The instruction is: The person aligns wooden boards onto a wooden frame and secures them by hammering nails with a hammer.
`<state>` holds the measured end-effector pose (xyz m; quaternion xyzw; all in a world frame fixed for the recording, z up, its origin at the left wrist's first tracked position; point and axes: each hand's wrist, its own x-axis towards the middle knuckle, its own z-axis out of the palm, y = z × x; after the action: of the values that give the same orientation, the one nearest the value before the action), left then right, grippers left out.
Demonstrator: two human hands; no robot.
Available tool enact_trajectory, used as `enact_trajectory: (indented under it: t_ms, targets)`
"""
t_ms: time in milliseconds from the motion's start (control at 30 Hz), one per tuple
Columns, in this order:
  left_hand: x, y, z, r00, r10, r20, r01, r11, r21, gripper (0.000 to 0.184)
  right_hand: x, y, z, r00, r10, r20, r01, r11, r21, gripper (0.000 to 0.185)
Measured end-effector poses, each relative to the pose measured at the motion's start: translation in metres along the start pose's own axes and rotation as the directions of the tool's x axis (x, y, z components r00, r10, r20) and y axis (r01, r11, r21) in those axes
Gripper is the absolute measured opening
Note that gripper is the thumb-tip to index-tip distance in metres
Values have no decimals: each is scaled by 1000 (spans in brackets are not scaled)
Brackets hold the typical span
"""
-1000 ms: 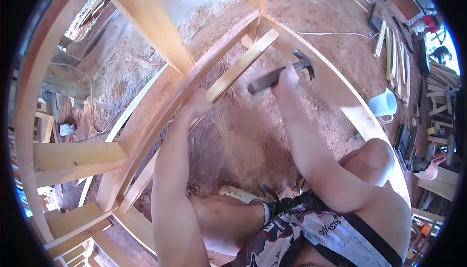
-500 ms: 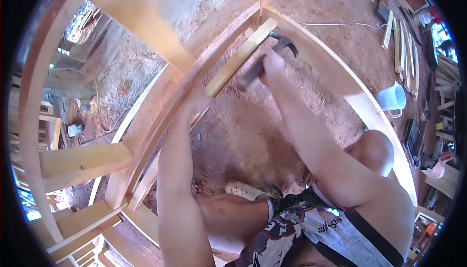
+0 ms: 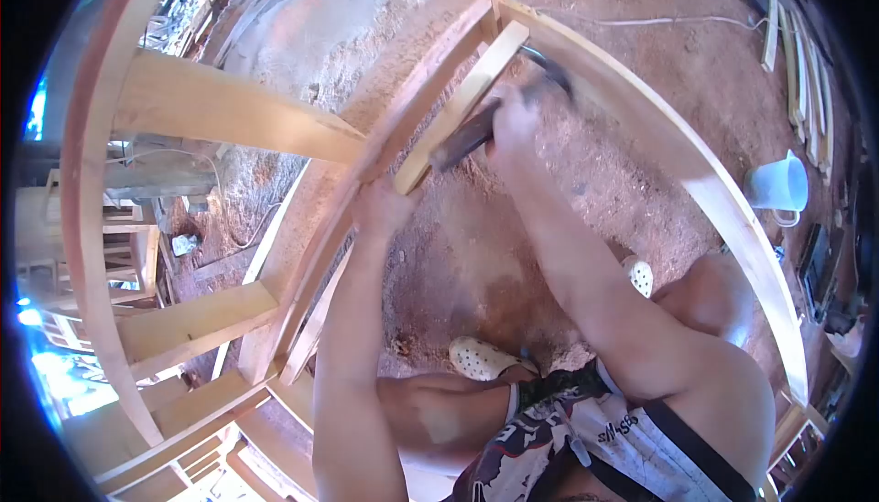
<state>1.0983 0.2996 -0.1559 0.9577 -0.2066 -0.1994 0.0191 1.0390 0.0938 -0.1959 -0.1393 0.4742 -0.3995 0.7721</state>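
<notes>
My right hand (image 3: 515,125) is closed around the dark handle of a claw hammer (image 3: 467,139). The hammer's metal head is blurred and lies close beside the upper end of a short wooden strip (image 3: 464,97). That strip runs along the inner side of a wooden frame rail (image 3: 423,67). My left hand (image 3: 385,205) grips the strip's lower end, next to the rail, with some fingers hidden. Whether the hammer head touches the strip, I cannot tell.
A curved-looking long board (image 3: 678,140) bounds the frame on the right. Crosspieces (image 3: 238,108) join the rails at left. Beyond stand a translucent jug (image 3: 776,183) and stacked wooden strips (image 3: 806,86). A pale clog (image 3: 481,358) is on the dusty ground (image 3: 476,255).
The view has shifted, so the jug and lumber appear farther right. The hammer's handle shows more clearly, while its head is now more blurred. Both hands keep their holds.
</notes>
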Motion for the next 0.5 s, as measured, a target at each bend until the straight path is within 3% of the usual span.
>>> enact_trajectory:
  t_ms: [33, 133, 200, 267, 333, 367, 433, 467, 500]
  targets:
    - [-2, 2, 1, 999, -33, -41, 34, 999, 10, 66, 22, 5, -7, 968, 198, 156, -174, 973, -155, 23]
    - [-8, 5, -6, 992, 75, -99, -76, 997, -13, 68, 22, 1, -12, 974, 100, 205, -58, 978, -202, 23]
    - [3, -6, 0, 985, 118, -126, -117, 993, 16, 65, 6, 3, -2, 998, -57, -5, 57, 998, 26, 19]
    - [13, -14, 17, 975, 176, -136, -172, 984, 47, 61, 9, 11, 9, 998, -20, 65, 23, 999, -43, 18]
    - [24, -17, 31, 981, 109, -160, -102, 993, 51, 54, 29, 9, 1, 981, 60, 182, -10, 965, -263, 18]
    - [33, -15, 37, 977, 132, -167, -124, 991, 57, 54, 40, 9, -5, 983, 41, 179, 4, 970, -245, 18]
    - [36, -10, 65, 998, -67, -7, 67, 991, 120, 48, 26, -11, -20, 994, 72, 79, -43, 947, -317, 18]
    - [39, -13, 78, 998, -63, 6, 62, 991, 116, 48, 40, 11, -30, 995, -104, 9, 100, 934, -343, 17]
    - [44, -16, 95, 997, -52, 54, 46, 993, 108, 47, 46, 13, -37, 993, -117, -14, 104, 929, -355, 17]
